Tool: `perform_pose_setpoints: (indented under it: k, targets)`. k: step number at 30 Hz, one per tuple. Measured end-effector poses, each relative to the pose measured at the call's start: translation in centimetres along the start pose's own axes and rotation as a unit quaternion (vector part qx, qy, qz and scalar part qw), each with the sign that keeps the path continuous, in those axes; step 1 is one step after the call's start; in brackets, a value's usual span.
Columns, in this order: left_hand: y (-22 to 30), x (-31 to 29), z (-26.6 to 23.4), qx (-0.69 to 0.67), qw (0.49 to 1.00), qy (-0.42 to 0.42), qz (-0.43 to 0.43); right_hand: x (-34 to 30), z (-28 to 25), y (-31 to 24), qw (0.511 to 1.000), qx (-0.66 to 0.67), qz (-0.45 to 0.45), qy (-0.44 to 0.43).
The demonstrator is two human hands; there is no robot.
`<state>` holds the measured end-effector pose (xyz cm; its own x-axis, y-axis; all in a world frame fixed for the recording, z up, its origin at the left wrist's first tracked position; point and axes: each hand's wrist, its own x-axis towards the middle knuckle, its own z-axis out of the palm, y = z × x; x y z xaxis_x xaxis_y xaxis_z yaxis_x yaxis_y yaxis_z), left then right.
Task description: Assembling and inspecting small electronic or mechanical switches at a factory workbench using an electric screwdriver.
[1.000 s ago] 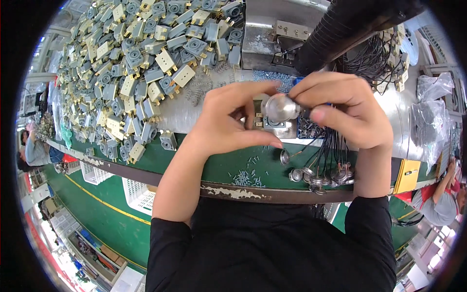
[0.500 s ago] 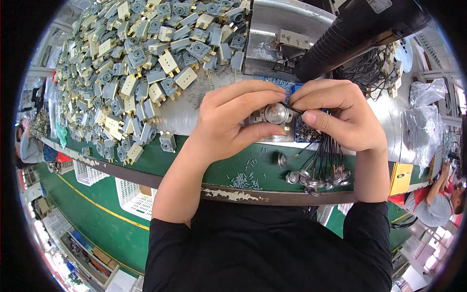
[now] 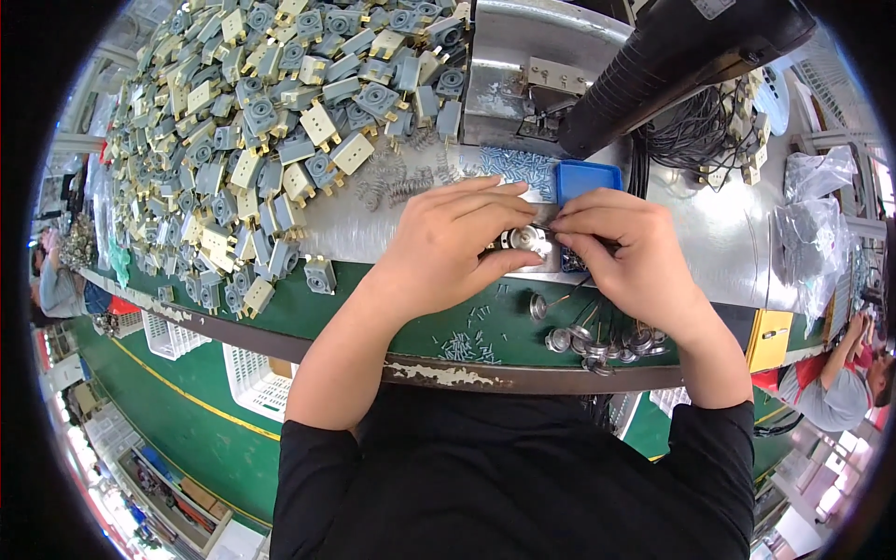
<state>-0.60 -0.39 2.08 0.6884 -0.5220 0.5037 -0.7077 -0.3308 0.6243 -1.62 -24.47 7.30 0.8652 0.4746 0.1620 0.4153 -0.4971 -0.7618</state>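
Observation:
My left hand (image 3: 457, 235) is closed around a small round metal part (image 3: 528, 241), silvery and cup-shaped, thumb in front and fingers behind. Close by on the right, my right hand (image 3: 627, 241) pinches what looks like a black wire (image 3: 552, 227) at the part's edge; its fingertips mostly cover it. Below the right hand, several round metal caps (image 3: 597, 350) on thin wires lie at the bench's front edge. Loose small screws (image 3: 467, 348) lie on the green surface nearer me. Behind the hands stand a blue tray (image 3: 590, 175) and a pile of screws (image 3: 516, 171).
A large heap of grey and cream switch-like housings (image 3: 280, 140) fills the left. Springs (image 3: 401, 182) lie beside it. A black ribbed tool or arm (image 3: 653, 79) slants over the back right, near bundled black cables (image 3: 691, 140). A yellow box (image 3: 769, 341) stands right.
Both hands have come slightly nearer me, and the round part between them has tilted. The blue tray and screw pile behind them now show more. The right hand's fingers have drawn closer together.

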Motion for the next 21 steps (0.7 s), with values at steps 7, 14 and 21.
perform_pose_setpoints:
  k: [7,14,21]
  targets:
    - [-0.1,-0.3,0.8,-0.094,0.992,-0.023,-0.078,-0.7,0.8,0.8,0.999,-0.028,0.003,-0.021]
    - [-0.4,-0.5,0.7,-0.161,0.981,-0.026,-0.109,-0.7,1.1,1.2,0.993,-0.098,-0.067,-0.024]
    - [-1.0,-0.1,0.6,-0.177,0.976,-0.044,-0.121,0.3,-0.2,2.0,0.986,-0.131,-0.087,-0.058]
